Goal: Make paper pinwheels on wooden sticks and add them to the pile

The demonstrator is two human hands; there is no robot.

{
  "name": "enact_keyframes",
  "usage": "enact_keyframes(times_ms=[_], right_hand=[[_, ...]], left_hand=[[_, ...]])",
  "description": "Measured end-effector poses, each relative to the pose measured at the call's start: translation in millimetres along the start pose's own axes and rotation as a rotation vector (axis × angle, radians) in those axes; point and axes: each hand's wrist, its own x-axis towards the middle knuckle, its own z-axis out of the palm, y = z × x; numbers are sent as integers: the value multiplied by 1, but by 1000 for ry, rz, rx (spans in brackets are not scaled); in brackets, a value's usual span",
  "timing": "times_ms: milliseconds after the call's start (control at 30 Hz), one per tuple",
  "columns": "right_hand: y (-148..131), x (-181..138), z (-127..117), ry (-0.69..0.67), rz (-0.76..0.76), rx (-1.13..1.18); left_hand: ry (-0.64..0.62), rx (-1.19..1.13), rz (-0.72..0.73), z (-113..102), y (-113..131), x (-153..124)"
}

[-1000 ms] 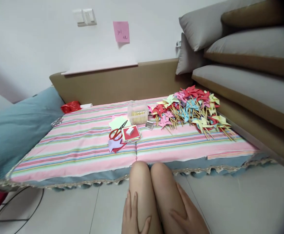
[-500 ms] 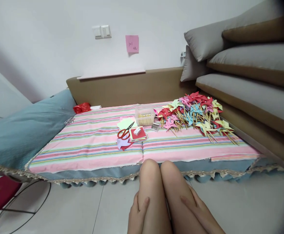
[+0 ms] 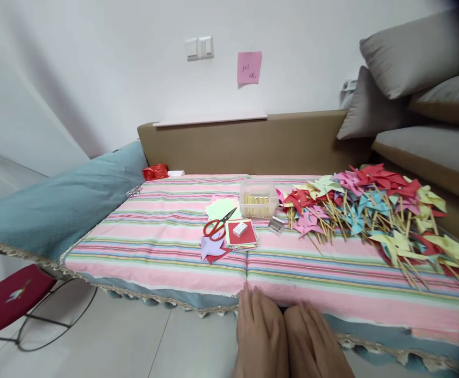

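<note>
Striped cloth (image 3: 154, 270): paper squares (image 3: 248, 239) ahead of flat, empty hands (image 3: 257, 336) on knees (image 3: 269, 310), pinwheels (image 3: 373, 202) rightward.

Paper squares (image 3: 235, 239), red uppermost, lie stacked flat beside cut lilac paper (image 3: 212, 247), behind the striped cloth (image 3: 162, 262)'s front edge

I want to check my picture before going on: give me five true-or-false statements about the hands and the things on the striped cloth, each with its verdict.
1. The left hand lies on a knee. True.
2. The right hand holds the scissors. False: that hand lies on the other knee, and the scissors lie among the papers.
3. A small white box sits on the paper stack. True.
4. The clear container stands left of the scissors. False: it stands to their right.
5. Pinwheels are heaped on the right of the striped cloth. True.
</note>
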Motion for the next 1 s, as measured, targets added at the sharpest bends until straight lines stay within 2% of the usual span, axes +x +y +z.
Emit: enact_keyframes(times_ms=[67,133,167,233,333,433,600,733,800,867,1000], right_hand=[[1,37,11,-42,29,-41],[-2,78,22,0,69,-25],[-4,101,28,59,38,-1],[-9,146,40,159,-26,59],[-14,209,57,203,-78,152],[-13,247,72,88,-111,186],[-5,256,89,-73,-152,158],[-2,251,93,-136,-174,111],[-1,250,93,-136,-182,107],[0,251,93,-133,-171,114],[4,251,91,-179,-117,149]], left_hand=[[78,26,52,10,7,29],[129,44,39,17,11,61],[169,51,31,19,13,78],[330,36,37,20,16,112],[465,4,-20,18,18,161],[398,36,-109,15,13,196],[226,147,-280,10,3,218],[161,193,-318,8,1,222],[193,145,-302,8,-1,222],[299,24,-280,8,-4,221],[509,-450,-314,3,-9,215]])
